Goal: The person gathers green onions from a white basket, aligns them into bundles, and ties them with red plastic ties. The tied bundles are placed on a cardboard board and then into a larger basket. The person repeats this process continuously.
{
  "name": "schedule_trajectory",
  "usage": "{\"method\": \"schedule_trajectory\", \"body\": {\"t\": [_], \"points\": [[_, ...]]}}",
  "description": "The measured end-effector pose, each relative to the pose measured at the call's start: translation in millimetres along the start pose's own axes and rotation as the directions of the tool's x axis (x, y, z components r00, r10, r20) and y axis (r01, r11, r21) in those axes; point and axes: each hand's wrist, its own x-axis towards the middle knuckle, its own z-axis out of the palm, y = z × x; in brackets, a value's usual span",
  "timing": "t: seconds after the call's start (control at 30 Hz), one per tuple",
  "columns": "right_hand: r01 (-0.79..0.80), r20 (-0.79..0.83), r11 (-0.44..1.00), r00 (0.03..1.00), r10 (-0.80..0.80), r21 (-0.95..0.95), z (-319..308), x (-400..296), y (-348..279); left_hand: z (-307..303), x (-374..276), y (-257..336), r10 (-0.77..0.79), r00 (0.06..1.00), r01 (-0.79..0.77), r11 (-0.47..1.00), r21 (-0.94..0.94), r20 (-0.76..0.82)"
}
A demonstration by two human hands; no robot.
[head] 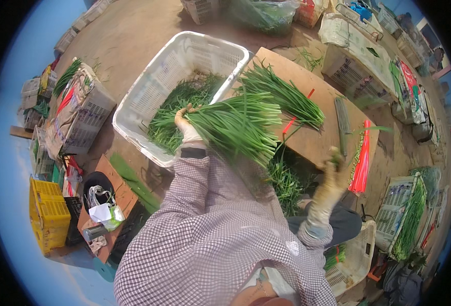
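Observation:
My gloved left hand (187, 124) grips a loose bunch of long green chives (244, 122), their pale cut ends fanned to the right. Beneath that hand stands a white plastic crate (164, 72) with loose green leaves (187, 101) inside. A second chive bunch (282, 95) lies on a wooden board (309, 143), across a red tie strip (289, 125). My gloved right hand (334, 172) is raised over the board's near edge, blurred by motion. Something green shows at its fingertips; whether it is held is unclear. Beside it lie red tie strips (360, 160) and a thin grey-green bundle (342, 118).
Loose greens (286, 183) lie below the board by my legs. A pale crate (347, 264) holds a tied bunch. Left are a paper-covered crate (91, 118), a yellow crate (49, 214) and a low table (107, 174). More crates (359, 72) stand at right.

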Motion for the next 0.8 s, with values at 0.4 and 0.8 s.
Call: {"method": "schedule_trajectory", "body": {"t": [0.4, 0.8], "points": [[0.625, 0.535, 0.686, 0.749, -0.391, -0.372, 101.6, 8.2, 37.7, 10.2, -15.9, 4.4, -0.021, 1.000, 0.020, 0.999, -0.038, -0.020], [0.605, 0.462, 0.764, 0.756, -0.464, -0.223, 130.7, -20.2, 40.4, 21.2, -26.4, 8.4, -0.017, 0.993, 0.022, 0.999, -0.040, 0.120]]}}
